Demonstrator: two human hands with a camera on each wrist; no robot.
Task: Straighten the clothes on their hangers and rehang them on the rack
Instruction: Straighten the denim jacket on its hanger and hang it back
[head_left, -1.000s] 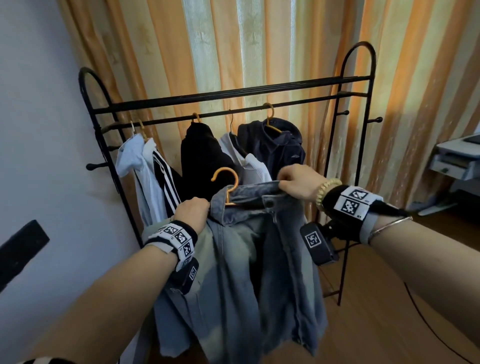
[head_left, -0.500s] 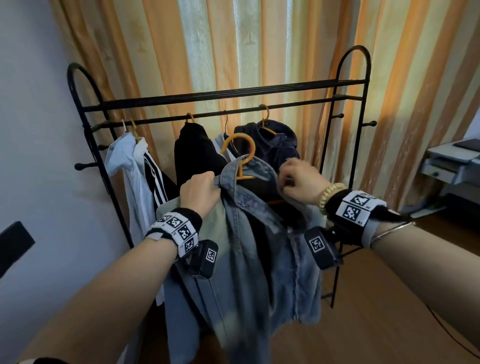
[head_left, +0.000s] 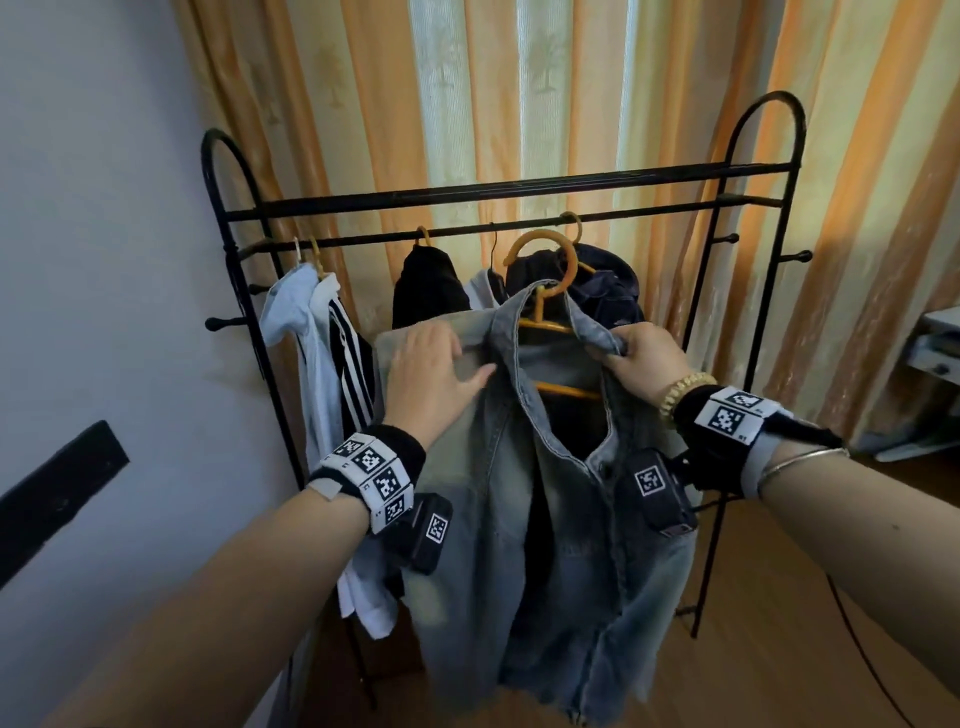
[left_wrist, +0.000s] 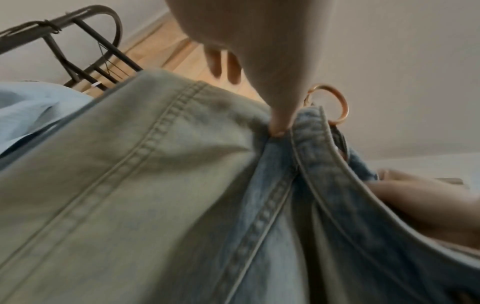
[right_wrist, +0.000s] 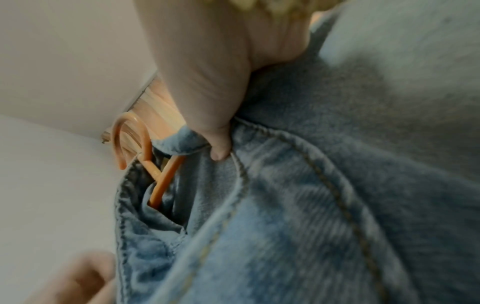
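A faded blue denim jacket (head_left: 545, 519) hangs on an orange hanger (head_left: 545, 260), held up in front of the black rack (head_left: 498, 187). The hanger's hook is below the rail, not on it. My left hand (head_left: 436, 358) lies flat on the jacket's left shoulder with its fingers straight, and its thumb (left_wrist: 279, 127) presses by the collar seam. My right hand (head_left: 623, 353) pinches the collar's right side, thumb (right_wrist: 218, 152) on the fold beside the hanger (right_wrist: 135, 139). The lower bar carries a white striped top (head_left: 301, 332), a black garment (head_left: 426, 286) and a dark navy jacket (head_left: 608, 280).
Orange and cream curtains (head_left: 519, 78) hang behind the rack. A pale wall (head_left: 104, 260) with a black fixture (head_left: 57, 483) stands to the left. A white cabinet (head_left: 935, 348) sits at the right on the wooden floor (head_left: 779, 623).
The jacket has been lifted higher and turned to face me. My left hand let go of the bunched denim and now lies flat on the shoulder. The right hand keeps its hold on the collar.
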